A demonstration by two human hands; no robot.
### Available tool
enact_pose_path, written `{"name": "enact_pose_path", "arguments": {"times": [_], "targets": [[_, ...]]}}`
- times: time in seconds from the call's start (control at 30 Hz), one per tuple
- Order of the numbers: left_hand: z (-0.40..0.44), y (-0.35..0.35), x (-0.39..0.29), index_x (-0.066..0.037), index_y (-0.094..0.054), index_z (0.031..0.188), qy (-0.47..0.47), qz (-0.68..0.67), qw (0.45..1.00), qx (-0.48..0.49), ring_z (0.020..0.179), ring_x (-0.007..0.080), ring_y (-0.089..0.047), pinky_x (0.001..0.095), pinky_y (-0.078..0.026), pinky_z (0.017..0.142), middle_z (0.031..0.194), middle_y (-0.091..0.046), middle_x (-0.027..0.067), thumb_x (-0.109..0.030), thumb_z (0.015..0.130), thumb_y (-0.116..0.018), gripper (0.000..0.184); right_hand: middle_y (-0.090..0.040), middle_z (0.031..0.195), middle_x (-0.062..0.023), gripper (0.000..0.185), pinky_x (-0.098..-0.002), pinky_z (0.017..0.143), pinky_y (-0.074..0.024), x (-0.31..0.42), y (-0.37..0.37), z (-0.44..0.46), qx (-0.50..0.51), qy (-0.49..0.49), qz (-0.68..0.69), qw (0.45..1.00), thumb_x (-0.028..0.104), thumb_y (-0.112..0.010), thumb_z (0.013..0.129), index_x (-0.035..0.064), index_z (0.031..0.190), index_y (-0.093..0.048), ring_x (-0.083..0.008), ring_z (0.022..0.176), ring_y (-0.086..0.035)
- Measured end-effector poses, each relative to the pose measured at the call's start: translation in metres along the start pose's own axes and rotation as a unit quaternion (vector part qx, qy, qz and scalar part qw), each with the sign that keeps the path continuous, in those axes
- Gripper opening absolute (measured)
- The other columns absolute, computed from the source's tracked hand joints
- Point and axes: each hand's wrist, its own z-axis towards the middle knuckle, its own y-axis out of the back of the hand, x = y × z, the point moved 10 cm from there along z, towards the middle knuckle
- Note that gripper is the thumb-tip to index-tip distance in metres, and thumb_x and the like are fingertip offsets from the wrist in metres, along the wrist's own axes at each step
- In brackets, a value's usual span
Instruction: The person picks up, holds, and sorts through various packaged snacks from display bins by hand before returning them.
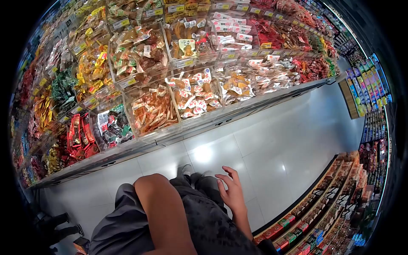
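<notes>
My right hand (231, 191) hangs over the tiled floor beside my dark trousers. Its fingers are apart and nothing is in them. My left arm (163, 208) is bent, its elbow pointing toward the display; the left hand lies beyond the bottom of the picture. Ahead stands a tiered display of clear bins full of small wrapped packets. In its front row are reddish-brown packets (153, 110), white-and-red packets (197, 95), dark packets (112, 127) and red packets (80, 134). Both arms are apart from the bins.
Pale floor tiles (272, 144) run between the display's front edge (229, 114) and a curved, stepped shelf (314, 204) of packaged goods at the lower right. A stand of colourful packs (367, 85) is at the far right. Another person's dark shoes (63, 219) show at the lower left.
</notes>
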Motion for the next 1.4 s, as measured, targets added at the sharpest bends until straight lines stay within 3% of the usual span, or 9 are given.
{"name": "enact_pose_path", "arguments": {"times": [0.23,0.3,0.43,0.6,0.73,0.83,0.93,1.33,1.4], "targets": [[-0.045,-0.006,0.050,-0.019,-0.054,0.083,-0.034,0.055,0.997,0.051,0.074,0.0072,-0.055,0.0265,-0.045,0.071,0.080,-0.053,-0.0085,-0.003,0.093,-0.059,0.019,-0.058,0.135,-0.0150,0.020,-0.0423,0.102,-0.0487,-0.025,0.007,0.074,0.134,0.078,-0.016,0.988,0.010,-0.067,0.093,0.0081,0.112,-0.074,-0.0358,0.122,-0.059],[-0.064,-0.018,0.062,-0.018,-0.055,0.087,-0.147,0.051,0.984,0.084,0.076,0.0076,-0.056,0.0267,-0.044,0.072,0.085,-0.056,-0.0086,-0.003,0.093,-0.059,0.017,-0.059,0.135,-0.0145,0.021,-0.0428,0.100,-0.0503,-0.028,0.025,0.096,0.149,0.112,-0.034,0.982,0.011,-0.068,0.092,0.0083,0.112,-0.073,-0.0364,0.120,-0.060],[-0.101,-0.038,0.089,-0.017,-0.059,0.090,-0.191,0.060,0.974,0.106,0.083,0.0083,-0.059,0.0274,-0.044,0.075,0.091,-0.059,-0.0077,-0.004,0.094,-0.061,0.014,-0.058,0.136,-0.0115,0.021,-0.0425,0.099,-0.0508,-0.055,0.068,0.143,0.178,0.134,-0.060,0.973,0.013,-0.069,0.092,0.0110,0.112,-0.074,-0.0348,0.120,-0.060],[-0.134,-0.041,0.158,-0.014,-0.067,0.107,0.032,0.087,0.989,0.114,0.092,0.0084,-0.061,0.0285,-0.043,0.078,0.101,-0.064,-0.0067,-0.005,0.094,-0.064,0.016,-0.059,0.136,-0.0127,0.019,-0.0430,0.100,-0.0502,-0.091,0.116,0.193,0.155,0.150,-0.100,0.971,0.013,-0.068,0.093,0.0105,0.112,-0.074,-0.0354,0.123,-0.059],[-0.154,-0.044,0.173,-0.014,-0.067,0.118,-0.025,0.104,0.979,0.172,0.095,0.0076,-0.062,0.0287,-0.043,0.079,0.107,-0.065,-0.0067,-0.004,0.094,-0.063,0.027,-0.058,0.136,-0.0134,0.019,-0.0436,0.102,-0.0496,-0.112,0.127,0.214,0.178,0.149,-0.094,0.968,0.013,-0.068,0.094,0.0106,0.112,-0.074,-0.0364,0.124,-0.058],[-0.160,-0.044,0.192,-0.015,-0.067,0.121,0.041,0.155,0.967,0.200,0.098,0.0066,-0.062,0.0283,-0.043,0.079,0.114,-0.065,-0.0069,-0.003,0.093,-0.063,0.030,-0.058,0.137,-0.0135,0.019,-0.0438,0.102,-0.0495,-0.115,0.126,0.225,0.200,0.148,-0.093,0.964,0.014,-0.068,0.094,0.0103,0.112,-0.074,-0.0365,0.124,-0.058],[-0.162,-0.032,0.181,-0.016,-0.068,0.117,-0.060,0.099,0.978,0.172,0.098,0.0056,-0.061,0.0274,-0.042,0.078,0.114,-0.065,-0.0086,-0.002,0.092,-0.064,0.029,-0.058,0.138,-0.0133,0.020,-0.0436,0.102,-0.0496,-0.114,0.117,0.234,0.214,0.145,-0.080,0.963,0.015,-0.067,0.095,0.0103,0.113,-0.074,-0.0364,0.124,-0.058],[-0.106,0.018,0.195,-0.024,-0.068,0.113,-0.089,0.071,0.975,0.193,0.083,0.0012,-0.056,0.0252,-0.038,0.073,0.101,-0.062,-0.0160,0.001,0.089,-0.067,0.034,-0.057,0.139,-0.0132,0.022,-0.0426,0.104,-0.0487,-0.065,0.070,0.291,0.191,0.151,-0.077,0.967,0.017,-0.067,0.097,0.0109,0.116,-0.073,-0.0362,0.127,-0.057],[-0.092,0.026,0.184,-0.025,-0.068,0.114,-0.293,0.186,0.927,0.142,0.081,0.0008,-0.054,0.0251,-0.038,0.073,0.100,-0.061,-0.0166,-0.005,0.093,-0.066,0.029,-0.057,0.138,-0.0132,0.021,-0.0426,0.104,-0.0487,-0.058,0.054,0.302,0.188,0.169,-0.078,0.964,0.017,-0.067,0.096,0.0106,0.116,-0.073,-0.0363,0.126,-0.057]]}}
